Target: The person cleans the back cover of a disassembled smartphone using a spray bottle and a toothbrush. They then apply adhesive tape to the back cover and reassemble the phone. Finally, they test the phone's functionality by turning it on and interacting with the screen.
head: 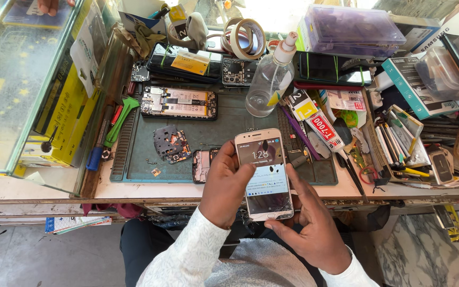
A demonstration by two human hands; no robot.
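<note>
Partly hidden behind my left hand [224, 186], a dismantled phone frame [202, 165] lies on the green mat [224, 119]. My left fingers grip the gold-rimmed smartphone [264, 174], screen lit and cracked, above the bench edge; my right hand [314, 226] cups its lower corner. Yellow-labelled adhesive tubes [314, 119] lie just right.

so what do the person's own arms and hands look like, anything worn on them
Both arms wear long white sleeves of a finely textured fabric, reaching to the wrists. The left hand and right hand are bare: no gloves, and no rings, watch or bracelets show from this view.
</note>
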